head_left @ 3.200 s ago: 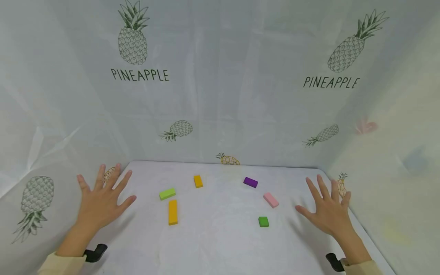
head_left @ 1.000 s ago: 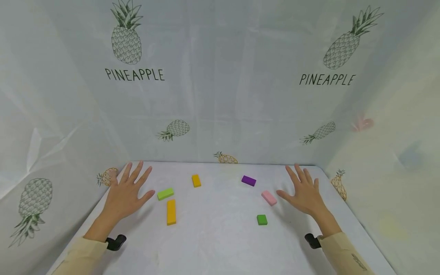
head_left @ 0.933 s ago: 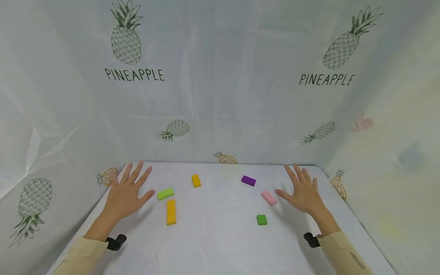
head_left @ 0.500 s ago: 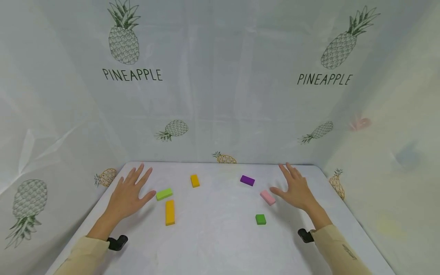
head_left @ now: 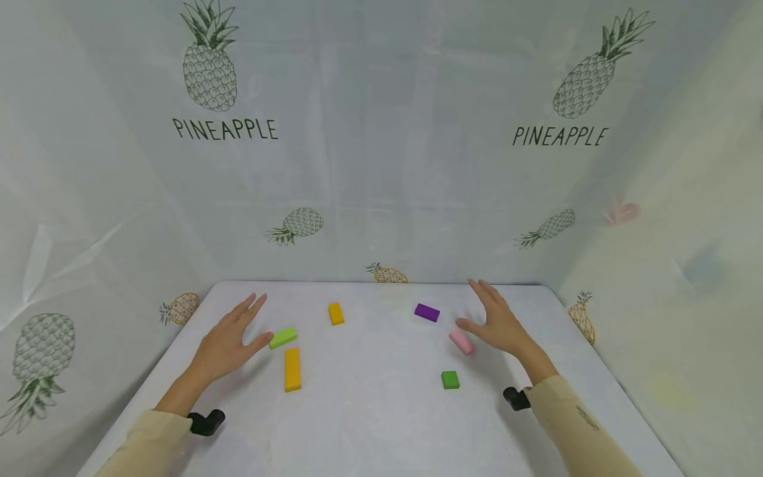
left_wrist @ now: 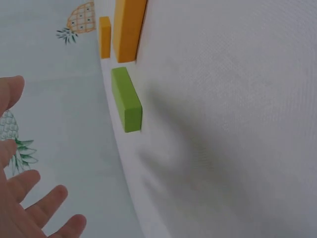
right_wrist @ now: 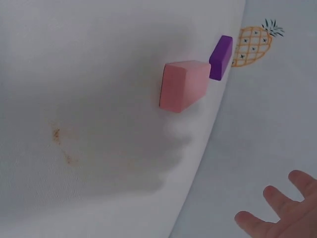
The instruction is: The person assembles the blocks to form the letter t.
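In the head view my left hand (head_left: 223, 346) hovers over the left of the table, fingers spread, its thumb tip beside the light green block (head_left: 283, 337). My right hand (head_left: 501, 324) hovers at the right with fingers extended, its thumb near the pink block (head_left: 461, 342). Neither hand holds anything. The left wrist view shows the light green block (left_wrist: 126, 100) clear of the left hand's fingers (left_wrist: 47, 203). Pink block (right_wrist: 183, 85) and purple block (right_wrist: 221, 57) lie apart from the right hand (right_wrist: 285, 213) in the right wrist view.
A long orange block (head_left: 293, 369) lies below the light green one, with a small orange block (head_left: 336, 313) farther back. The purple block (head_left: 426, 313) is at the back right, the green block (head_left: 450, 379) nearer the front. A pineapple-print sheet (head_left: 381, 152) rises behind the white table (head_left: 369, 424).
Both hands have moved inward from the sides over the table. The right hand has come close to the pink block, the left thumb close to the light green one. The blocks lie as before.
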Demonstrator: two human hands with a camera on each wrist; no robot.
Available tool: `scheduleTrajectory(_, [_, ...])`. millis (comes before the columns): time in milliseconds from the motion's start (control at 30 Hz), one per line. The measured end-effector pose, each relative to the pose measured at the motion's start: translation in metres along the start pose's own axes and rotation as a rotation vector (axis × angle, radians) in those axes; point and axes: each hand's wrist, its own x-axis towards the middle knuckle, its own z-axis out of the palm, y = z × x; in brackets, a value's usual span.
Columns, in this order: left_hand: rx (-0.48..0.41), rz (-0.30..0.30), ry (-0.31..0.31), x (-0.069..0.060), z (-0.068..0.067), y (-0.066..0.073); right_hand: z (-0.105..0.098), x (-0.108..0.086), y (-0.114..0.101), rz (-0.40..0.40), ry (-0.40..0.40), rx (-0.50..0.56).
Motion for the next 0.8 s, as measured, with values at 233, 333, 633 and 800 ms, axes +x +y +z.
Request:
scheduleTrajectory(233, [-0.087, -0.054, -0.049, 0.0, 0.003, -0.001, 0.004, 0.008, 0.0, -0.019, -0.008, 0.046])
scheduleTrajectory(333, [-0.132, -0.063, -0.066, 0.001, 0.006, -0.005, 0.006, 0.012, 0.0, -0.029, -0.014, 0.061])
scheduleTrajectory(633, [-0.271, -0.077, -0.106, 0.006, 0.016, -0.016, 0.014, 0.024, -0.006, -0.056, -0.044, 0.099])
scheduleTrajectory(800, [-0.317, -0.095, -0.122, 0.007, 0.021, -0.018, 0.017, 0.03, -0.011, -0.042, -0.06, 0.122])
